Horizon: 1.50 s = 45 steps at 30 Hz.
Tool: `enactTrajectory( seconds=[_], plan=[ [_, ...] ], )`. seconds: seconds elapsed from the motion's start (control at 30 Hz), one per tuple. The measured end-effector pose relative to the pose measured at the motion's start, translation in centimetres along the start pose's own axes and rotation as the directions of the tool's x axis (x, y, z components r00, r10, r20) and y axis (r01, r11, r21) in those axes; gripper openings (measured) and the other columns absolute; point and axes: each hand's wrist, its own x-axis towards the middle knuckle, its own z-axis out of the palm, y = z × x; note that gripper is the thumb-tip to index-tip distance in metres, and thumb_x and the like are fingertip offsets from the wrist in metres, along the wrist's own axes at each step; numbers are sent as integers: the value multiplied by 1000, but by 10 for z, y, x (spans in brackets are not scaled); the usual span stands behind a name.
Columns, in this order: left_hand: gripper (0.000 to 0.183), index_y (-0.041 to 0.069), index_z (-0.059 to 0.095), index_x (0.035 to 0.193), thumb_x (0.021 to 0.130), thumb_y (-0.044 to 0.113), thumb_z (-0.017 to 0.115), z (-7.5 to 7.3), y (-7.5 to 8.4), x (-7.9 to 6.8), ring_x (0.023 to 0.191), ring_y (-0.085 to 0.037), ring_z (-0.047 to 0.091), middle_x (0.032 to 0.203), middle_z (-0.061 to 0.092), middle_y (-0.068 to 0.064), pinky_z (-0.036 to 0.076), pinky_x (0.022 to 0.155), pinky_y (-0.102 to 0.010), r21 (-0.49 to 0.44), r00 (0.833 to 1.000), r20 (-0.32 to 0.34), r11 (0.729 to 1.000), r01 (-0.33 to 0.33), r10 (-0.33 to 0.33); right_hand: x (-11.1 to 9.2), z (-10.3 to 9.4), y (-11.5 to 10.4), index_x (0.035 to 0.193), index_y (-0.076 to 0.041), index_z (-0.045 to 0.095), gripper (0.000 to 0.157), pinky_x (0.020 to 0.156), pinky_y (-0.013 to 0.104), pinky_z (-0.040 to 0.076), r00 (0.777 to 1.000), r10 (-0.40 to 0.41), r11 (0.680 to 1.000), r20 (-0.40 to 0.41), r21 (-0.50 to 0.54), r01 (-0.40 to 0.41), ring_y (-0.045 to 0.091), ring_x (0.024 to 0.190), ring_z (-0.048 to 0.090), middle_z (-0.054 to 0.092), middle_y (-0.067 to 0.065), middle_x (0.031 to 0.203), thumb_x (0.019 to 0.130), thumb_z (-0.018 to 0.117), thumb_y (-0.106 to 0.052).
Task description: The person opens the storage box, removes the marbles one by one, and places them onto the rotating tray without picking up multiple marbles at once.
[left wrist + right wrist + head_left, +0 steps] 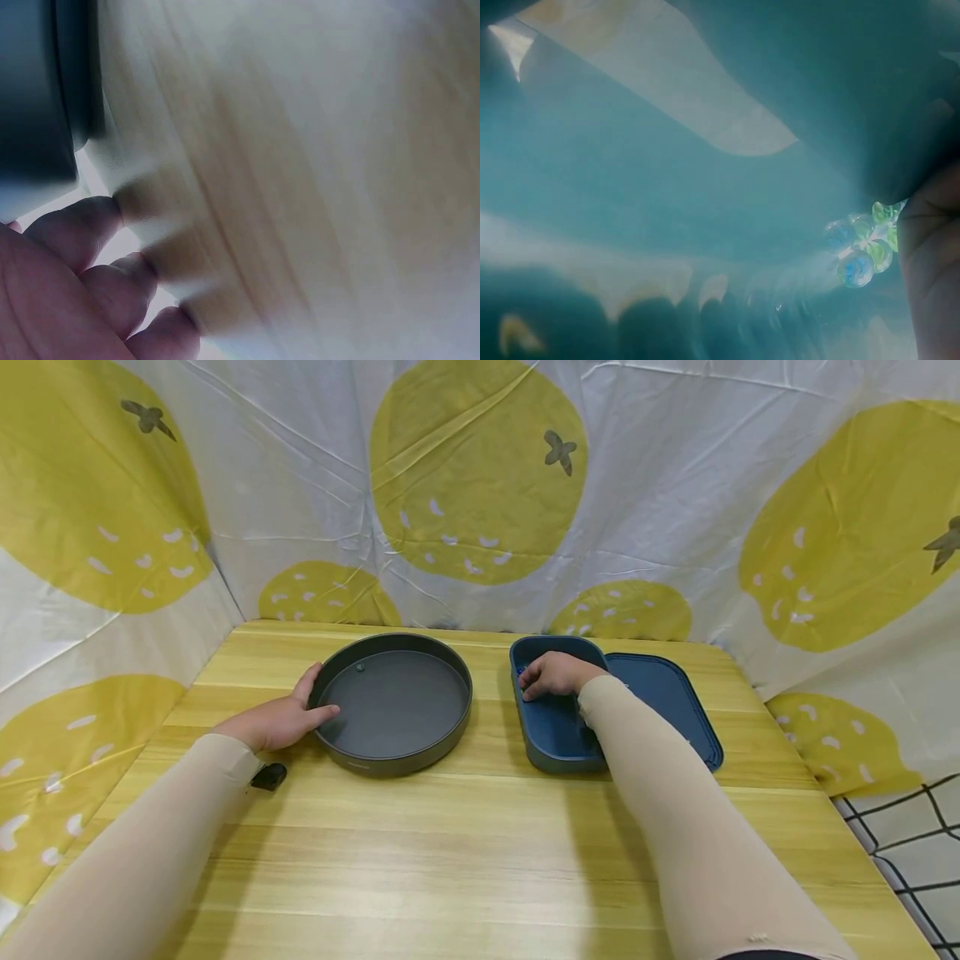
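A dark grey round pan (397, 702) sits left of centre, with a small marble (360, 667) inside near its far left. My left hand (281, 720) grips the pan's left side, thumb over the rim and index finger along the outer wall. Several other fingers (124, 289) touch the tabletop beside it. My right hand (553, 675) reaches into a dark blue rectangular container (558, 739), fingers down by its left wall. Clear glass marbles (859, 255) with blue and green swirls cluster beside that hand. Its fingertips are partly hidden, so whether a marble is pinched cannot be told.
A flat dark blue lid (667, 693) lies right of the container, partly beneath my right forearm. Both stand on a wood-grain table (450, 843). A lemon-print curtain (472, 485) hangs along the back and sides. A black wire grid (911, 843) is at the right edge.
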Motion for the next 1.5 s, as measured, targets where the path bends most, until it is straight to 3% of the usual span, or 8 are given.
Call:
enactTrajectory(
  seconds=[0.5, 1.13, 1.33, 1.5],
  plan=[
    [103, 8, -28, 163, 109, 62, 41, 1, -3, 2, 141, -58, 47, 162, 23, -46, 32, 119, -69, 22, 1000, -5, 1000, -3, 3, 0, 1, 0, 114, -11, 81, 19, 100, 41, 51, 1000, -3, 1000, -15, -9, 3, 23, 109, 63, 76, 6, 119, 98, 76, -22],
    [103, 6, -28, 163, 109, 59, 42, 2, -3, 0, 142, -58, 46, 166, 12, -44, 31, 120, -69, 6, 1000, -4, 1000, -23, 23, -11, -4, 1, 124, -12, 79, 26, 108, 46, 51, 999, -38, 999, -36, -5, 38, 26, 122, 66, 75, 8, 131, 100, 74, -23],
    [103, 6, -28, 163, 109, 60, 42, 2, -3, 0, 144, -58, 42, 168, 6, -43, 29, 121, -69, -10, 1000, -3, 1000, -26, 26, -19, -11, 1, 130, -13, 76, 31, 101, 47, 53, 997, -40, 998, -64, 37, 42, 28, 119, 66, 73, 10, 134, 102, 71, -27],
    [103, 6, -27, 163, 109, 60, 42, 2, -3, 0, 144, -58, 43, 167, 7, -43, 29, 121, -69, -7, 1000, -6, 1000, -30, 30, -25, -21, -3, 133, -14, 74, 33, 106, 50, 52, 995, -34, 997, -97, 72, 41, 30, 126, 64, 69, 10, 139, 104, 69, -28]
  ],
)
